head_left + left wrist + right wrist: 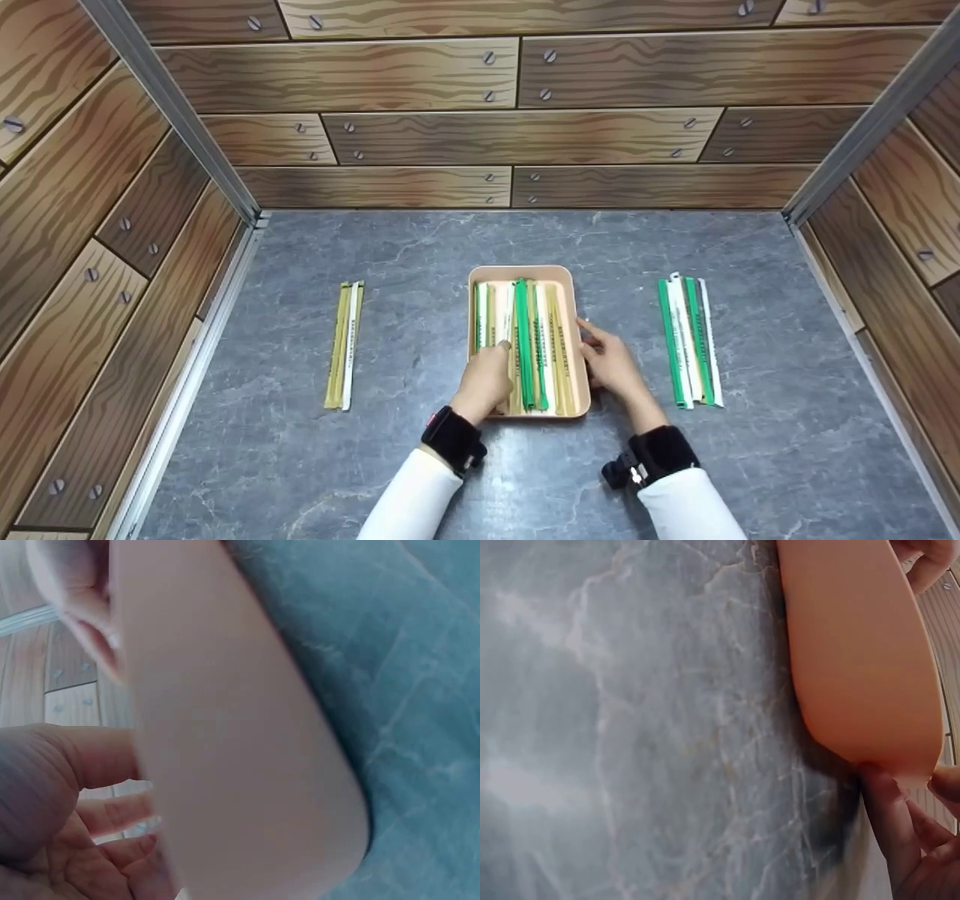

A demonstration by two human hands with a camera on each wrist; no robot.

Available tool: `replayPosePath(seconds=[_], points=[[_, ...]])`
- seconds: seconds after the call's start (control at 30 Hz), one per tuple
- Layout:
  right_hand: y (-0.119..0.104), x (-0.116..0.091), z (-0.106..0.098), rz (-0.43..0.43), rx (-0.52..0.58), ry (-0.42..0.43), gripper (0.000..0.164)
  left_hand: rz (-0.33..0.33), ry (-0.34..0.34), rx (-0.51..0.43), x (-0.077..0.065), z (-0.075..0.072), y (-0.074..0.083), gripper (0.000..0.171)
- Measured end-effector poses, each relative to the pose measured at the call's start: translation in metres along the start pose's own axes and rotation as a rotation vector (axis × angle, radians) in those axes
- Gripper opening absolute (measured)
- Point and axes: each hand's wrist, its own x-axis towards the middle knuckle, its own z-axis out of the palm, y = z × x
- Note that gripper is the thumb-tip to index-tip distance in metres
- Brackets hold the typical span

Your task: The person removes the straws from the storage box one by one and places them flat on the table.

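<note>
A pale pink-orange tray (582, 401) holds several long, thin paper-wrapped straws (525, 345), green, white and tan, lying lengthwise. My left hand (486, 379) reaches over its left side, down among the straws. A white straw (510, 307) runs to beside the thumb; whether the fingers pinch it is hidden. In the left wrist view, the tray wall (225, 727) covers the left fingertips. At the right side of the tray, my right hand (613, 364) grips the wall. One finger (885, 802) touches the lower edge in the right wrist view, with another digit by the rim.
To the left lies a small bundle of tan and white straws (345, 345). A larger bundle of green and white straws (688, 341) lies to the right. The grey marbled tabletop (420, 240) is bounded by wood-patterned walls (420, 135) at the back and both sides.
</note>
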Motion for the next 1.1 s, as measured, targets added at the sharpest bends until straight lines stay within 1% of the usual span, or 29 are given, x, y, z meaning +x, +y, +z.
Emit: replayPosePath(seconds=[0.1,0.2,0.3,0.4,0.47,0.57,0.73,0.8,0.97,1.1], points=[[0.002,-0.001,0.001,0.0,0.005,0.005,0.05,-0.007,0.006,-0.068,-0.005,-0.01,-0.001,0.061],[0.004,0.0,0.001,-0.003,-0.006,0.01,0.049,-0.015,0.026,-0.122,-0.012,-0.02,-0.004,0.062],[0.005,0.0,0.002,-0.001,-0.009,0.012,0.049,-0.023,0.059,-0.17,-0.019,-0.031,-0.01,0.063],[0.005,0.0,0.001,-0.002,-0.005,0.017,0.049,-0.011,0.117,-0.184,-0.025,-0.041,-0.019,0.059],[0.005,0.0,0.001,0.002,-0.001,0.016,0.049,-0.007,0.159,-0.187,-0.028,-0.047,-0.028,0.057],[0.005,0.0,0.001,0.008,0.002,0.016,0.049,-0.024,0.218,-0.186,-0.034,-0.054,-0.045,0.053],[0.007,0.001,0.001,0.016,-0.011,0.02,0.049,-0.084,0.301,-0.175,-0.041,-0.062,-0.079,0.051],[0.007,0.0,0.001,0.016,-0.014,0.023,0.05,-0.108,0.332,-0.153,-0.044,-0.065,-0.094,0.049],[0.006,0.0,0.002,0.02,0.001,0.021,0.049,-0.214,0.348,-0.088,-0.051,-0.075,-0.125,0.054],[0.005,-0.001,0.003,0.02,0.0,0.022,0.049,-0.286,0.352,-0.045,-0.054,-0.082,-0.142,0.051]])
